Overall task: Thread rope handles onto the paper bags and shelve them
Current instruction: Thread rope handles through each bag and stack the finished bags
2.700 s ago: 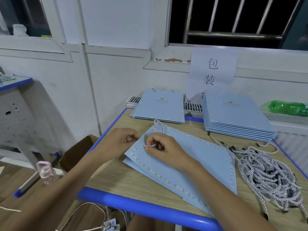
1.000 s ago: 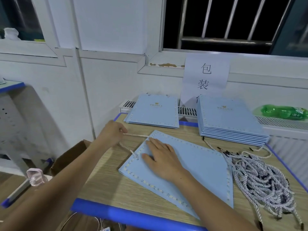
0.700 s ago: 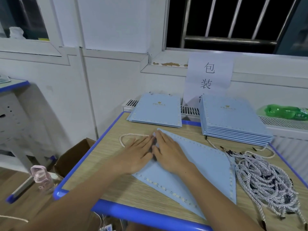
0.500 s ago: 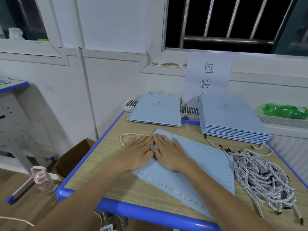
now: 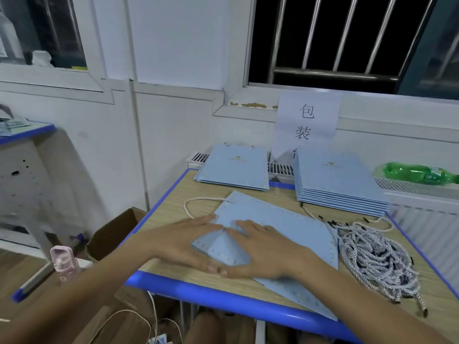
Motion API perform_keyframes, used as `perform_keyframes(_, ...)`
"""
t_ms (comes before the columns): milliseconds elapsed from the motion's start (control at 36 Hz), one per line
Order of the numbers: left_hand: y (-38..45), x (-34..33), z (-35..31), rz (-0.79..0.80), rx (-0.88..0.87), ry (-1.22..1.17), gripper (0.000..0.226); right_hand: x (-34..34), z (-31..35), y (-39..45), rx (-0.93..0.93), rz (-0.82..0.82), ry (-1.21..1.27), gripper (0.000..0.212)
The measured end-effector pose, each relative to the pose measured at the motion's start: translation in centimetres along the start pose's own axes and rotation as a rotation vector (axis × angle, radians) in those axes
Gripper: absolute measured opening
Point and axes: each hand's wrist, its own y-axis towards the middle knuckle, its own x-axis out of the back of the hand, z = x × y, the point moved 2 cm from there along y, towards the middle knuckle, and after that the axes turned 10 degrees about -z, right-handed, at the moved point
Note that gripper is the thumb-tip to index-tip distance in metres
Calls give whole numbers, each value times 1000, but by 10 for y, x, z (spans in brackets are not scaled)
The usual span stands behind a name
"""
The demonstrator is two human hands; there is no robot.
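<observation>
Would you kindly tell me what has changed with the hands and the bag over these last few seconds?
The left hand let go of the rope handle, the right hand stopped pinching the cord, and both came to press flat on the paper bag. The two bag stacks and the rope pile stayed put.

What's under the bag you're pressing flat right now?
Under the bag a second blue sheet edge shows near the table front; whether more lie beneath is hidden. Both hands press it.

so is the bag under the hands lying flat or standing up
Flat: the bag lies folded on the table, both hands pressing it, its rope handle looping out at its top-left edge.
</observation>
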Motion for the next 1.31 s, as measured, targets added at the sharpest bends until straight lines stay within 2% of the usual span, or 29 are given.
perform_keyframes(83,-7,-9,11,-108,-29,20,106,6,15,-4,70,-92,-221,72)
perform_keyframes(139,-10,-11,10,-168,-71,81,106,12,29,-5,168,-196,-364,51)
perform_keyframes(194,-11,-10,7,-233,-108,95,102,19,39,-6,293,-225,-406,33)
perform_keyframes(250,-11,-1,6,-383,-178,24,74,29,43,-9,353,-247,-476,17)
perform_keyframes(306,-11,20,7,-557,-207,-118,46,54,45,-11,272,-355,-531,23)
perform_keyframes(389,-8,65,3,-778,-169,-321,27,100,52,-11,261,-480,-496,21)
perform_keyframes(444,-2,93,-6,-849,-155,-523,22,132,42,-6,182,-615,-429,22)
perform_keyframes(500,8,116,-13,-837,-107,-715,24,159,26,-1,63,-710,-283,22)
perform_keyframes(528,12,125,-15,-812,-45,-727,27,171,19,0,17,-735,-185,25)
perform_keyframes(583,21,139,-15,-706,88,-648,28,185,4,5,-43,-746,-7,29)
perform_keyframes(639,27,145,-10,-584,172,-530,20,193,-18,9,-92,-767,84,29)
perform_keyframes(694,32,145,-4,-494,239,-523,13,191,-44,10,-169,-749,221,28)
perform_keyframes(750,36,143,-1,-444,274,-650,7,184,-68,7,-248,-689,430,25)
perform_keyframes(806,44,139,4,-462,313,-884,10,168,-87,4,-343,-608,579,24)
perform_keyframes(889,66,121,13,-531,387,-1178,12,120,-109,3,-474,-469,660,33)
perform_keyframes(944,82,100,16,-560,454,-1230,11,80,-115,4,-531,-416,735,28)
perform_keyframes(1000,96,78,15,-575,502,-1204,14,44,-114,4,-538,-422,765,18)
perform_keyframes(1083,111,45,16,-623,522,-1013,19,1,-115,6,-525,-466,675,26)
perform_keyframes(1167,124,23,26,-652,443,-636,22,-12,-119,8,-510,-540,555,16)
perform_keyframes(1222,124,17,24,-571,372,-306,13,-7,-119,8,-428,-523,505,12)
perform_keyframes(1306,116,12,20,-580,297,-47,38,5,-134,5,-496,-523,368,17)
